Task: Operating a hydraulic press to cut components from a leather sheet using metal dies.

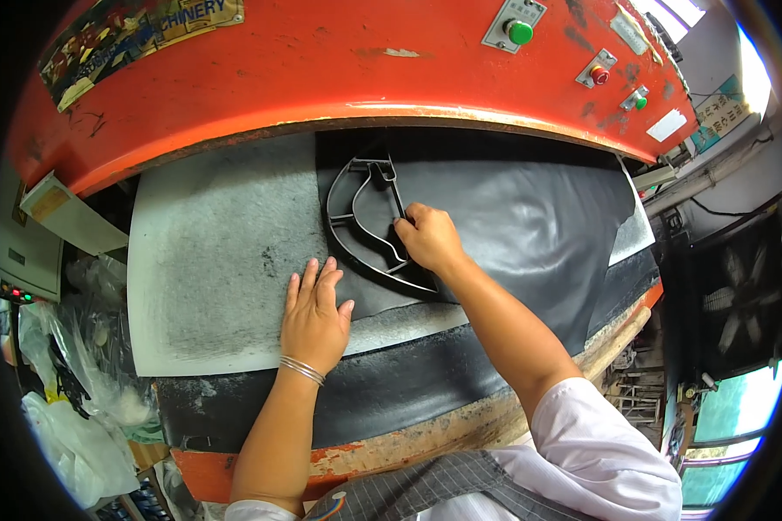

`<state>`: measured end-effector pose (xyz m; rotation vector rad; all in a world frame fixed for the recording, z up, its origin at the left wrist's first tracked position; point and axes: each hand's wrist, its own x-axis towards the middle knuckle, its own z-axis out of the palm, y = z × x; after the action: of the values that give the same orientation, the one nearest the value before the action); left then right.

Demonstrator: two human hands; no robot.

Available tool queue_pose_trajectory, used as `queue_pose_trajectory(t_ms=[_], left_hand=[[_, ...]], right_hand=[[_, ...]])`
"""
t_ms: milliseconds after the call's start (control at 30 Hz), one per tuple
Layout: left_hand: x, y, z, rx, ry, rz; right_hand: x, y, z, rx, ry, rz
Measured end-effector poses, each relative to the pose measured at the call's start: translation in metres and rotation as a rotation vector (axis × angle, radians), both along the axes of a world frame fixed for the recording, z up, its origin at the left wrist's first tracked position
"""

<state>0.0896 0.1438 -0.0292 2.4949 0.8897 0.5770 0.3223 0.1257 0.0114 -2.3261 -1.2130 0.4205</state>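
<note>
My right hand [431, 238] is closed on the straight side of a black metal cutting die [342, 242], a half-moon frame with a curved inner band and short crossbars. The die lies on a sheet of black leather-like material [530, 217], close to its left edge. Lower left of the die, my left hand [313, 319] rests flat with fingers spread, holding nothing. Its fingertips are near the sheet's left edge, over a worn white cutting board [204, 243]. The far part of the sheet runs under the red machine.
A red press beam [339, 74] spans the far side, with a green button [520, 32] and a red button [599, 75] on it. Plastic bags [78, 443] lie at the left. A fan [738, 300] stands at the right. The bench's worn front edge [426, 430] is nearest me.
</note>
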Motion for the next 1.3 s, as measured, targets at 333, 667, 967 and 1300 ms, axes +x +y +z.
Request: queue_pose_trajectory(t_ms=[333,667,967,1300], left_hand=[[0.013,0.044,0.010,-0.280,-0.253,0.116],[0.021,0.054,-0.001,-0.195,-0.227,0.065],[0.007,0.047,0.000,-0.302,-0.344,0.086],[0.016,0.042,0.010,-0.045,-0.057,0.145]], right_hand=[[-0.001,-0.064,0.011,0.111,0.187,0.213],[0.018,-0.088,-0.002,0.107,0.023,0.545],[0.016,-0.090,-0.002,0.095,-0.026,0.601],[0.014,-0.089,-0.003,0.102,-0.076,0.562]])
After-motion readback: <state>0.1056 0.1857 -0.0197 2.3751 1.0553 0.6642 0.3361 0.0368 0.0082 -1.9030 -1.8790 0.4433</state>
